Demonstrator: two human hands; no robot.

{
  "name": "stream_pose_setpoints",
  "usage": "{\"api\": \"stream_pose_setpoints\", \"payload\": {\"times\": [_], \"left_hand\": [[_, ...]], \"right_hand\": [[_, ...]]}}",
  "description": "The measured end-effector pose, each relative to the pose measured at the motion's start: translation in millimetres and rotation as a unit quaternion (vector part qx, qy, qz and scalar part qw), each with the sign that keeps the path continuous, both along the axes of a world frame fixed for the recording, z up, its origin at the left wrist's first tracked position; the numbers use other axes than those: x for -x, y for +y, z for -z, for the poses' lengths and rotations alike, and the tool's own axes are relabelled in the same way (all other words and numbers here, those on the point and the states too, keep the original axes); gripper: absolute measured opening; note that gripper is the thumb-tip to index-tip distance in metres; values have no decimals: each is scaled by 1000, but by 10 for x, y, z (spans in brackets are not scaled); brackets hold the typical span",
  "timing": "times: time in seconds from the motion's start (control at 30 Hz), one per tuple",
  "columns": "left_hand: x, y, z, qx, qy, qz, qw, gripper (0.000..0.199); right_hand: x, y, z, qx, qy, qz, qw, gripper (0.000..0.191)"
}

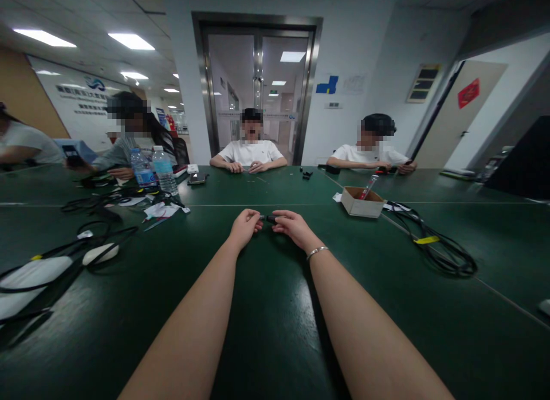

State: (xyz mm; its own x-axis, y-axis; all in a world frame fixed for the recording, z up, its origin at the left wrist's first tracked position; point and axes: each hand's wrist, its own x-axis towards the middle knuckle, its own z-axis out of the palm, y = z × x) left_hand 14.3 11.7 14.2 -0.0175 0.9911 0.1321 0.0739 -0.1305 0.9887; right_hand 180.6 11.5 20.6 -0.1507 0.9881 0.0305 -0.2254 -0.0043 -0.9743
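Straight ahead, just above the green table, both of my hands meet at a small black rod-shaped thing (pixel 270 219) with a greyish narrower end. My left hand (pixel 246 228) pinches that narrower end between thumb and fingers. The thicker black end is in the fingers of my right hand (pixel 294 226), which comes in from the other side and has a silver bracelet (pixel 317 251) at its wrist. My fingers cover part of the thing, and it is too small for me to tell its kind.
A small open box (pixel 363 207) with a red-tipped tube stands ahead right, beside a coiled black cable (pixel 447 257). On the left lie tangled cables (pixel 98 231), papers (pixel 162 211), a white mouse (pixel 101 254) and two water bottles (pixel 164 171). Several people sit across the green table (pixel 275 320).
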Motion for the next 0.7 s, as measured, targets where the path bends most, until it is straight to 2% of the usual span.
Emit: {"api": "stream_pose_setpoints", "payload": {"times": [0.3, 0.7], "left_hand": [[1, 13, 21, -2, 2, 23, 1000, 10], [-17, -1, 17, -8, 6, 13, 1000, 14]], "right_hand": [[-23, -17, -12, 7, 14, -18, 1000, 19], [-31, -55, -57, 20, 30, -26, 999, 17]]}}
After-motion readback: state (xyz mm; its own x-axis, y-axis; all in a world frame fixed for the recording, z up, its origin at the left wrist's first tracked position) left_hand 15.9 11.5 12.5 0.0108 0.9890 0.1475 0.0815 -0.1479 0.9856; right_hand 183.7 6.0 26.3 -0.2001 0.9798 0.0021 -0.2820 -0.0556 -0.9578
